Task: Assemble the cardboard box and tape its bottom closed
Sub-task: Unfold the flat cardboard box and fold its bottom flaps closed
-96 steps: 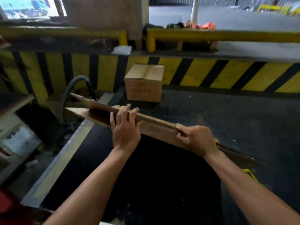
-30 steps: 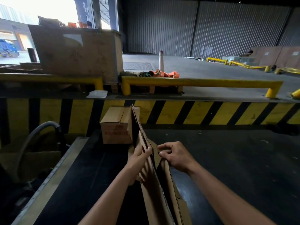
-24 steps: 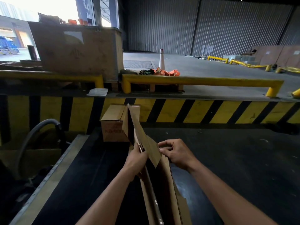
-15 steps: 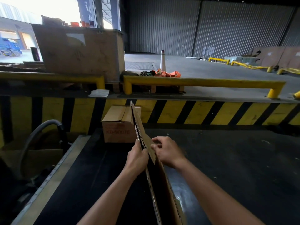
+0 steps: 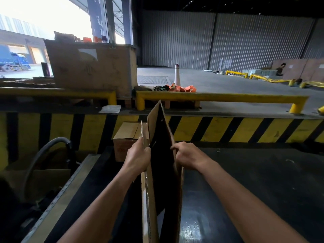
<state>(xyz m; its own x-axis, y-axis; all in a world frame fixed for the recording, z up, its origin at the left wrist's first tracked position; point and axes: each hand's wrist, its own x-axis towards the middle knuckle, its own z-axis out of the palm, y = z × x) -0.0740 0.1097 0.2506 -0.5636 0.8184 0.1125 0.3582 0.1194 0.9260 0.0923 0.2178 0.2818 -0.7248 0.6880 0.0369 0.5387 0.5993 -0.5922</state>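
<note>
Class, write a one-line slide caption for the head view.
Left hand and right hand grip opposite walls of a part-open cardboard box held upright; a small box stands behind.

Two hands: the left hand (image 5: pixel 138 156) and the right hand (image 5: pixel 188 156). One half-opened cardboard box (image 5: pixel 163 137), one closed carton (image 5: pixel 126 135), one big crate (image 5: pixel 91 69). Two yellow rails, the left rail (image 5: pixel 57 93) and the right rail (image 5: pixel 220 97). One cone (image 5: pixel 177 74), one hose (image 5: pixel 43 151), one blue truck (image 5: pixel 12 61).

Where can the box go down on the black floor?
Right of the cardboard box, the black floor is bare up to the striped wall. Left is crowded: a small closed box and a grey hose.
</note>
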